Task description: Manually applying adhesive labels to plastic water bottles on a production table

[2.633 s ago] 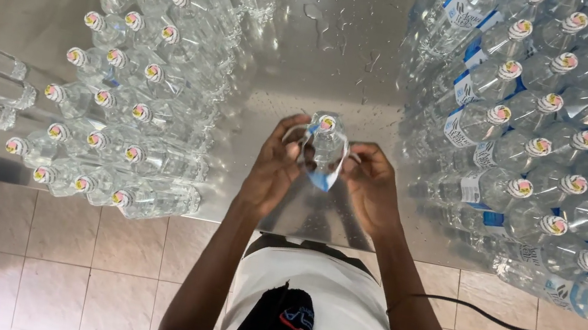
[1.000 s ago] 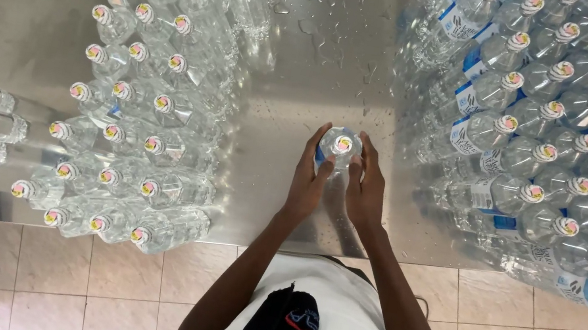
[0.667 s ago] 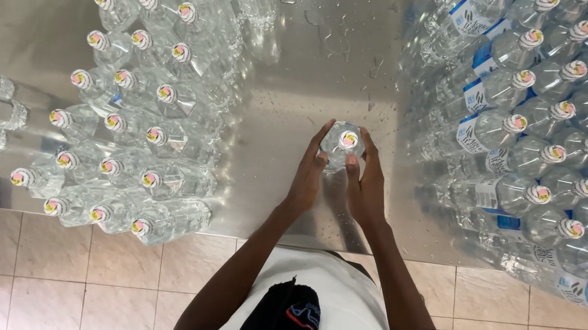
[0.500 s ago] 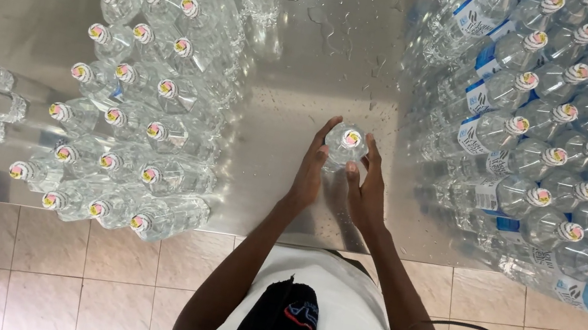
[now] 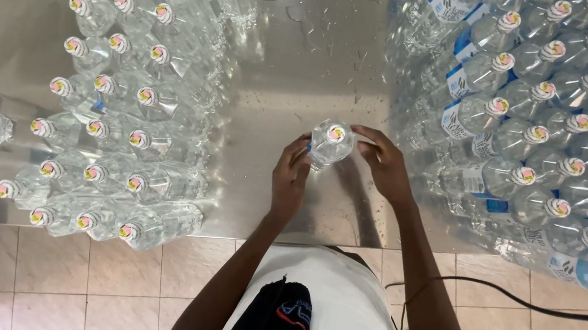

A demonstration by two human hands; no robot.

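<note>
Wet steel table [image 5: 304, 62]; bottle [image 5: 330, 143] base hidden between hands.

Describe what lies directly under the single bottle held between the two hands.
The bottle stands over the wet steel table, between the left hand and right hand. Its base and the spot beneath are hidden by the bottle itself.

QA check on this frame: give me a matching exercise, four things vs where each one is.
Things:
1. held bottle
2. unlabelled bottles
3. blue-labelled bottles
4. black cable

Places:
A. on the tiled floor
B. between left hand and right hand
C. table's right side
D. table's left side

Pairs: 1-B, 2-D, 3-C, 4-A
</note>
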